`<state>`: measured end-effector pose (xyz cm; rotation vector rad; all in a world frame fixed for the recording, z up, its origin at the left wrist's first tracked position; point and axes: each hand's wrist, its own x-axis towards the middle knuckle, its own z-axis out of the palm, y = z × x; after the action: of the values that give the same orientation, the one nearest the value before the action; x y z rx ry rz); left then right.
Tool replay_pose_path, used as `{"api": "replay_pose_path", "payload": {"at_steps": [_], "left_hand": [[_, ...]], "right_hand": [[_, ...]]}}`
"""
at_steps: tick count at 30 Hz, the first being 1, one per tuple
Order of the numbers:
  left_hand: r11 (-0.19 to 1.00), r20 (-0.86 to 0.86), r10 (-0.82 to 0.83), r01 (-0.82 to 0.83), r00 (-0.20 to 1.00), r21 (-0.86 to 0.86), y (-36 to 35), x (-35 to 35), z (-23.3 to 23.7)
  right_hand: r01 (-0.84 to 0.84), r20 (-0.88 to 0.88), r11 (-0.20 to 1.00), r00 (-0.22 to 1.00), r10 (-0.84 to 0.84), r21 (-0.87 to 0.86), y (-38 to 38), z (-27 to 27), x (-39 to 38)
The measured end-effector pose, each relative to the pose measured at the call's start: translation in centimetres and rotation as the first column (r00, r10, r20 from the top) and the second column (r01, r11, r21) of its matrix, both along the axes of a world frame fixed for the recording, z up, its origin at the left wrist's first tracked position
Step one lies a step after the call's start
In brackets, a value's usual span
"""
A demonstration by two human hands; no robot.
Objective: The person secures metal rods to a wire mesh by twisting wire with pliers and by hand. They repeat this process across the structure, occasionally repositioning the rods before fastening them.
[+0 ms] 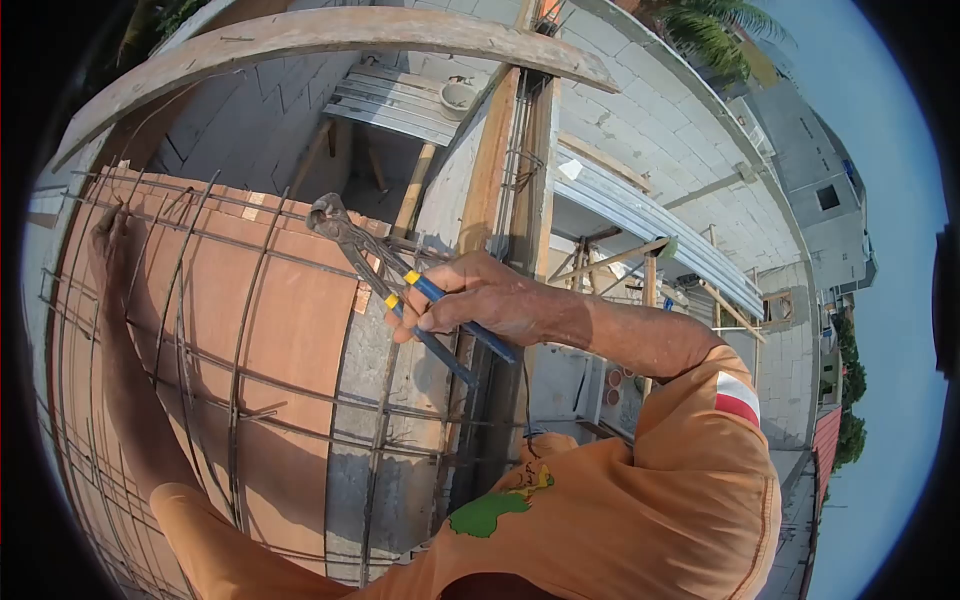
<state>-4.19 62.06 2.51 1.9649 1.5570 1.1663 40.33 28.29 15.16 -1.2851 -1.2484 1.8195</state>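
A pair of pincers [345,235] with blue and yellow handles is in my right hand [480,300], its fingers wrapped round the handles. The metal jaws point up and left, above the rebar grid [240,350]. My left hand [110,235] is at the far left, by the upper left part of the grid, with its fingers close to the bars. Its fingers are small and dark, and whether they hold anything cannot be made out. Under the bars lies an orange-brown plywood sheet [285,320].
A curved wooden board [330,30] crosses the top. Beside the grid runs a timber-sided channel with rebar [520,170]. Beyond are metal sheets [660,230], block walls [640,110], a bowl [458,95] and an opening with a lower level beneath.
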Motion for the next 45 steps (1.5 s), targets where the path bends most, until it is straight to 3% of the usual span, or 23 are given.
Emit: {"api": "replay_pose_path", "payload": {"at_steps": [1,2,3,5,7,11,13,15,19,21,23,26,30,32,33,35,37,39,43,44,45], "left_hand": [[1.0,-0.127,-0.016,0.017,0.992,0.008,-0.9,-0.1,1.2],[0.997,-0.036,0.021,-0.019,0.999,0.069,-1.3,0.2,1.2],[0.999,-0.113,0.012,-0.015,0.993,-0.028,-2.3,0.6,2.9],[0.998,-0.208,0.059,-0.059,0.976,0.007,-1.2,-0.2,2.2],[0.998,-0.21,0.067,-0.067,0.975,0.006,-0.2,-0.6,1.6],[0.994,-0.217,0.098,-0.108,0.971,-0.031,-0.2,-0.6,1.8],[0.996,-0.214,0.086,-0.081,0.973,0.033,-0.3,-0.7,1.6],[0.995,-0.231,0.099,-0.095,0.968,0.03,-0.2,-0.7,0.8],[0.987,-0.251,0.043,-0.002,0.967,0.161,1.1,-2.1,-0.8],[0.989,-0.259,0.086,-0.052,0.962,0.136,-0.6,-2.4,-1.1],[0.99,-0.237,0.113,-0.09,0.965,0.108,-1.3,-0.5,-0.4],[0.978,-0.244,0.188,-0.16,0.951,0.132,-0.4,-0.4,1.1],[0.97,-0.242,0.236,-0.212,0.941,0.119,-0.3,-0.2,1.1],[0.972,-0.231,0.206,-0.171,0.951,0.16,-0.1,-0.4,0.9],[0.967,-0.229,0.225,-0.189,0.947,0.171,-0.3,-0.3,1.0],[0.976,-0.202,0.207,-0.187,0.957,0.116,-0.7,-0.1,1.6],[0.973,-0.214,0.225,-0.208,0.951,0.101,-0.8,-0.1,1.8],[0.976,-0.211,0.213,-0.197,0.954,0.096,-0.8,0.0,1.7],[0.968,-0.191,0.248,-0.237,0.95,0.081,-1.2,0.1,1.9],[0.969,-0.178,0.24,-0.225,0.954,0.098,-1.3,0.1,1.9],[0.971,-0.165,0.226,-0.209,0.96,0.114,-1.4,0.1,1.9]], "right_hand": [[0.009,-0.024,1.0,1.0,-0.009,-0.012,0.2,-1.1,0.1],[0.033,-0.118,0.998,0.992,-0.039,-0.048,0.1,-1.4,0.1],[0.037,-0.151,0.997,0.987,-0.047,-0.072,0.2,-1.5,0.1],[0.004,-0.189,0.995,0.982,-0.022,-0.095,0.4,-1.6,-0.4],[0.071,-0.338,0.99,0.935,-0.11,-0.124,-0.2,-2.4,-0.5],[0.037,-0.494,0.981,0.86,-0.129,-0.192,-0.2,-3.4,-1.1],[0.032,-0.511,0.979,0.849,-0.133,-0.203,0.2,-3.0,-1.6],[0.034,-0.587,0.992,0.803,-0.1,-0.123,0.4,-3.6,-1.6],[-0.058,-0.468,0.995,0.884,0.013,-0.083,0.4,-3.7,-3.3],[-0.088,-0.467,0.991,0.884,0.03,-0.103,0.8,-3.1,-4.5],[0.001,-0.485,1.0,0.874,0.002,0.006,1.2,-1.9,-5.6],[-0.001,-0.439,0.996,0.898,0.039,0.086,1.7,-2.1,-6.7],[-0.169,-0.356,0.983,0.916,0.182,0.068,2.5,-1.5,-7.3],[0.086,-0.526,0.976,0.85,0.034,0.202,2.2,-0.3,-9.8],[0.068,-0.527,0.975,0.848,0.056,0.212,2.7,-0.4,-9.8],[-0.252,-0.264,0.938,0.913,0.312,0.239,3.9,-1.1,-9.3],[-0.33,-0.286,0.917,0.877,0.385,0.223,4.5,-0.9,-9.6],[-0.098,-0.432,0.975,0.884,0.176,0.197,4.0,-0.1,-10.7],[-0.054,-0.504,0.911,0.819,0.275,0.409,5.4,2.2,-11.9],[-0.076,-0.342,0.931,0.917,0.206,0.358,6.5,3.4,-10.9],[-0.084,-0.338,0.928,0.916,0.216,0.364,7.3,4.1,-11.2]]}}
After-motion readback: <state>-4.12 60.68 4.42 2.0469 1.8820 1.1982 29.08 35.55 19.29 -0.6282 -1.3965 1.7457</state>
